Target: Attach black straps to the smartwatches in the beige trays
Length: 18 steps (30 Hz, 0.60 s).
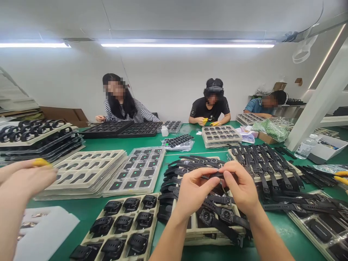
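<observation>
Both hands meet over a cream tray (214, 232) piled with black-strapped smartwatches (206, 216). My left hand (196, 192) pinches one side of a dark watch strap (216, 175), thumb against fingers. On its other side my right hand (240, 186) is closed on the same strap, thumb on top. Fingers cover most of the held piece, so whether a watch body is attached is hard to see. Below the hands, several watches lie with sensor backs up and straps stretched out. Left of them, a tray (119, 214) holds closed-up black watches in compartments.
Co-workers' hands with yellow finger covers reach in at the left (29, 177) and right (342, 178). More strapped watches (263, 163) lie on a tray at the right. Stacked cream trays (89, 165), a white foam box (51, 232) and a water bottle (306, 146) stand around.
</observation>
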{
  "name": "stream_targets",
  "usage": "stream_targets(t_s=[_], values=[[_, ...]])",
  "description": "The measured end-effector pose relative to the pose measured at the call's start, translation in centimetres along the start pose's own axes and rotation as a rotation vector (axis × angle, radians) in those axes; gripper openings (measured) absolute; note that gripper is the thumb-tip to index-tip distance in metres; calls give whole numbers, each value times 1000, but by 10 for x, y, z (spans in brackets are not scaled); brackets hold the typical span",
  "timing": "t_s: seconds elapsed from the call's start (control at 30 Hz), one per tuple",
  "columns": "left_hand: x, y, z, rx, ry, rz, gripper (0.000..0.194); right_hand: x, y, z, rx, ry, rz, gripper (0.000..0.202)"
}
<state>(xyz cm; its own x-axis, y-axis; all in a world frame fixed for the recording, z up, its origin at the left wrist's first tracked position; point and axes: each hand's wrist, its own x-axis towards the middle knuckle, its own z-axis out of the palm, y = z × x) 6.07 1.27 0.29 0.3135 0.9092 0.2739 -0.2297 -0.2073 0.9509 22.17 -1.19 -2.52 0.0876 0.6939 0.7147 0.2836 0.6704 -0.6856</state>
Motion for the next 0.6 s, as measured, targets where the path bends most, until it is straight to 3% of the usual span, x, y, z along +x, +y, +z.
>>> stream_targets(t_s=[0.2,0.5,0.6], values=[[4,-7,2,-171,61,4,19,1,1,0,48,131,19,14],[5,-12,6,-293,92,32,13,1,2,-2,15,24,-28,12],[5,-14,8,-311,104,45,18,0,1,2,43,72,-28,11]])
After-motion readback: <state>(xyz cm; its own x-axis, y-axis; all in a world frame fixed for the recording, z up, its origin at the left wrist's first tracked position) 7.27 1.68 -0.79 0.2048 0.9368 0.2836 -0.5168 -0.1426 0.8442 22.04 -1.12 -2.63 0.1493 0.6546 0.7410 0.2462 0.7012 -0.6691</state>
